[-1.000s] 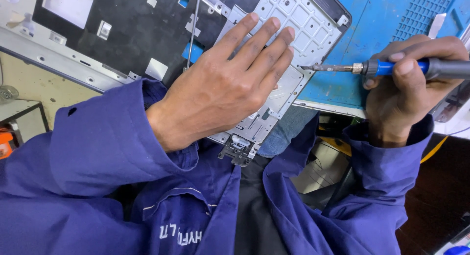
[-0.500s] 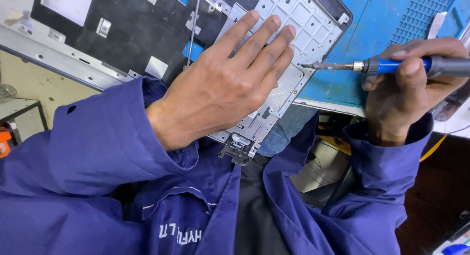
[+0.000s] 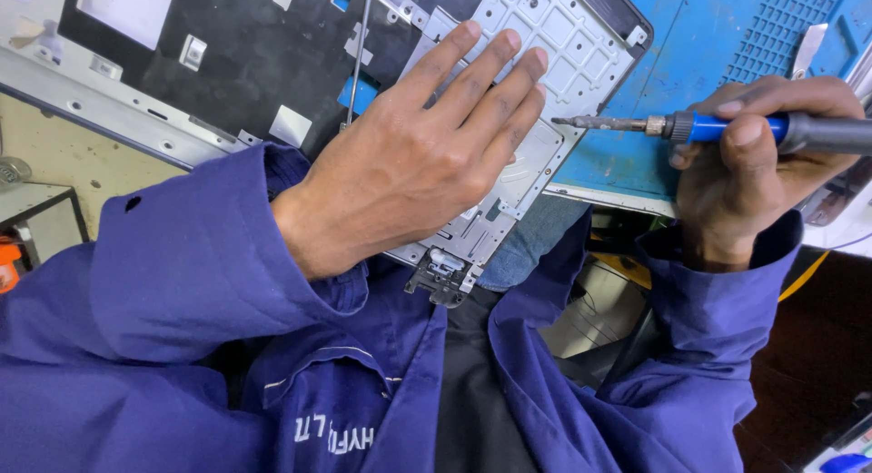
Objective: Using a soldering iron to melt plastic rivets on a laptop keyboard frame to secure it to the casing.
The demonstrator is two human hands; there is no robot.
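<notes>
Moved since the earlier frames: screwdriver [image 3: 718, 126] tip, slightly away from the left fingertips and now just off the edge of the chassis [image 3: 554, 37]; otherwise unchanged.

Head view, left side:
- Left hand [image 3: 427, 160] laid flat, palm down, on the grey metal chassis panel.
- Fingers [image 3: 490, 69] extended and held close together, pointing up and to the right; thumb tucked along the lower edge.
- Wrist straight, forearm running down-left into a blue sleeve [image 3: 182, 264].
- Nothing gripped; hand open, pressing on the panel.

Head view, right side:
- Right hand [image 3: 754, 173] closed around the screwdriver, thumb and index finger pinching the blue collar, remaining fingers curled under the black handle.
- Shaft held nearly level, tip pointing left, just beside the left fingertips and at the right edge of the chassis.
- Contact between tip and chassis: cannot tell.
- Wrist bent, back of hand toward the camera, cuff of the blue sleeve below.

Head view, surroundings:
- Chassis lying tilted across the bench edge, black inner face to the upper left, grey plate under the left hand.
- Hinge bracket [image 3: 443, 275] projecting from the lower corner of the chassis, over the lap.
- Blue mat [image 3: 699, 37] under and to the right of the chassis, grid pattern at its upper right.
- Thin metal rod [image 3: 360, 55] standing across the black area, left of the left hand.
</notes>
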